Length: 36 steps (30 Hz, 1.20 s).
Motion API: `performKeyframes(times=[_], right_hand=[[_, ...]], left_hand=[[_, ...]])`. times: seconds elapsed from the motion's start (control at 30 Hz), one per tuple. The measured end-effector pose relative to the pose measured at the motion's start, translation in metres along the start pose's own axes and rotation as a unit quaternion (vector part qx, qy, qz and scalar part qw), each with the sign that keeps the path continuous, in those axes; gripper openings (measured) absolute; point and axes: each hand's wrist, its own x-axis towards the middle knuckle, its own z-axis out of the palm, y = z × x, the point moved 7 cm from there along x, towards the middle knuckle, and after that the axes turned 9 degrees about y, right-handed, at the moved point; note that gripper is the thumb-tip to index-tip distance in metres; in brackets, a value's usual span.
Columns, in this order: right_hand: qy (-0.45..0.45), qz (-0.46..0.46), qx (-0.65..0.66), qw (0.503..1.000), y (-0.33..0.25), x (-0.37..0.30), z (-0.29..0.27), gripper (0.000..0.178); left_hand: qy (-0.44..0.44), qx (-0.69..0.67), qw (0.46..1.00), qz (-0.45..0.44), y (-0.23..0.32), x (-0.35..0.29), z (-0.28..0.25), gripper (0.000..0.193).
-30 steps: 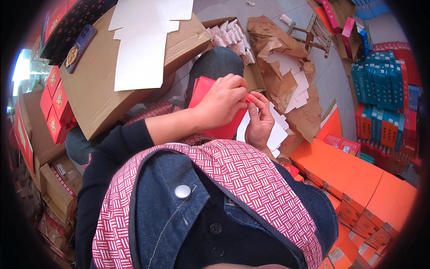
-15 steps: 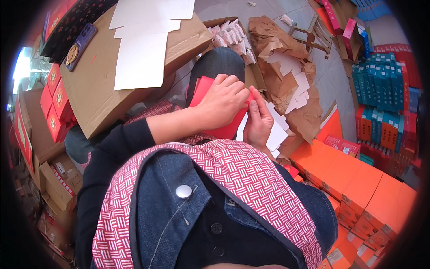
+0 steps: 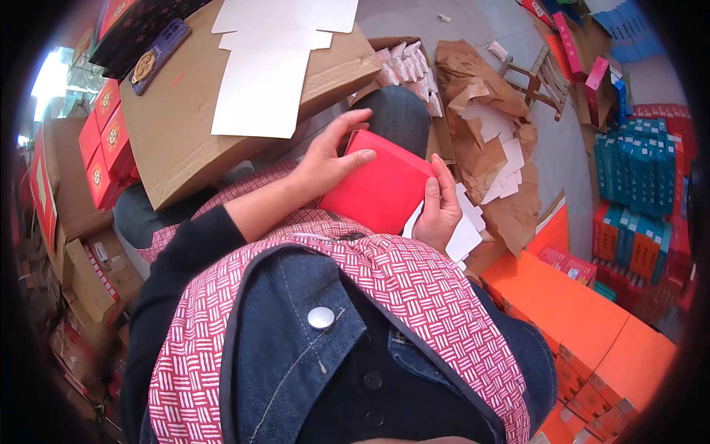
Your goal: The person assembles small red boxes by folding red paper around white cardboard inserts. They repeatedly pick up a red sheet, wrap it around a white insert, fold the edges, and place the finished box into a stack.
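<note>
A flat red box [image 3: 381,186] rests on my lap, held between both hands. My left hand [image 3: 329,159] grips its left edge, thumb laid across the red top and fingers curled over the far corner. On the box's right edge sits my right hand [image 3: 438,211], fingers pointing up along the side. A white card piece [image 3: 464,235] lies under and beside my right hand. My dark sleeve and a red-and-white patterned apron over a denim jacket fill the lower view.
A big cardboard carton [image 3: 181,122] with white die-cut sheets [image 3: 266,70] lies to the left. Crumpled brown paper [image 3: 484,111] with white cards sits ahead right. Orange boxes [image 3: 584,318] stack at right, blue boxes [image 3: 640,185] beyond, red boxes [image 3: 103,152] at left, a small wooden stool [image 3: 543,74] behind.
My left hand has slid off the top of the red box to its left edge, uncovering the red face. The right hand has shifted to the box's right side.
</note>
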Motion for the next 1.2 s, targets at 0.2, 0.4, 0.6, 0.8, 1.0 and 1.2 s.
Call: performKeyframes(times=[0.2, 0.4, 0.6, 0.8, 1.0, 1.2], right_hand=[[0.006, -0.021, 0.025, 0.999, 0.000, -0.006, 0.004, 0.029], [0.042, 0.005, 0.066, 0.997, -0.002, -0.007, 0.010, 0.026], [-0.017, 0.000, 0.130, 0.991, 0.009, -0.009, 0.006, 0.022], [-0.020, -0.036, 0.123, 0.992, 0.016, -0.008, 0.007, 0.021], [-0.002, -0.050, 0.073, 0.996, 0.015, -0.009, 0.009, 0.014], [-0.017, -0.077, 0.005, 0.997, 0.010, -0.011, 0.014, 0.022]], left_hand=[[-0.014, 0.132, 0.987, 0.096, 0.011, -0.002, 0.011, 0.038], [0.002, 0.087, 0.992, 0.091, 0.002, -0.006, 0.011, 0.024], [0.010, 0.074, 0.994, 0.076, 0.004, -0.008, 0.009, 0.020], [0.010, 0.058, 0.997, 0.050, -0.002, -0.008, 0.008, 0.022], [-0.034, -0.047, 0.998, 0.007, 0.008, -0.011, 0.016, 0.050], [-0.060, 0.153, 0.979, 0.118, 0.001, -0.009, 0.018, 0.050]])
